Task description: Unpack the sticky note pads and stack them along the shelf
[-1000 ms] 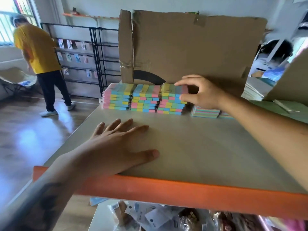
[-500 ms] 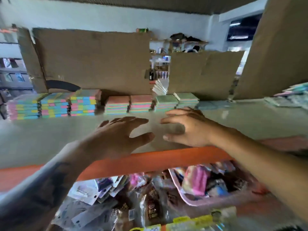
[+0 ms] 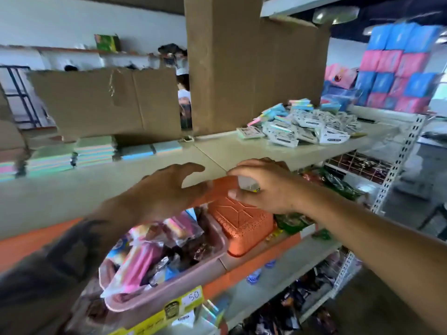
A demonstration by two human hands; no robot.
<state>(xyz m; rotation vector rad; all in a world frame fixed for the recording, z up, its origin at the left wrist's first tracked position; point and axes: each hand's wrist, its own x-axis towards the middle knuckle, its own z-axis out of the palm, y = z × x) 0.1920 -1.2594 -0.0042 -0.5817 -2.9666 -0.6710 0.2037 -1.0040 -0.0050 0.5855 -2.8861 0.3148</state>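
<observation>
Head view: the shelf (image 3: pixel 242 151) runs as a pale board with an orange front edge, and everything here is placed against that edge. The left hand (image 3: pixel 167 192) hangs just in front of the edge, fingers spread and loosely bent, its grip released and holding nothing. The right hand (image 3: pixel 261 187) sits right at the edge beside it, thumb and fingers curved toward each other around something small and pale; motion blur hides what it is, so I cannot tell whether that grip is grasping or free. The two hands are near each other but apart.

Far back from the edge, against a low cardboard sheet (image 3: pixel 106 100), the sticky note pads (image 3: pixel 94 151) stand in short pastel stacks, side by side in a row running left. Between that row and the edge the board lies bare, a wide strip in front of the stacks. To the right a tall cardboard box (image 3: pixel 232 68) stands at the back of the board, and beyond it a loose heap of packaged pads (image 3: pixel 304 126) spreads toward the perforated white upright (image 3: pixel 406 151) that ends the shelf.

Below the edge, a pink basket (image 3: pixel 169 288) of wrapped goods and an orange basket (image 3: pixel 242 223) sit on the lower level, touching or nearly so.
</observation>
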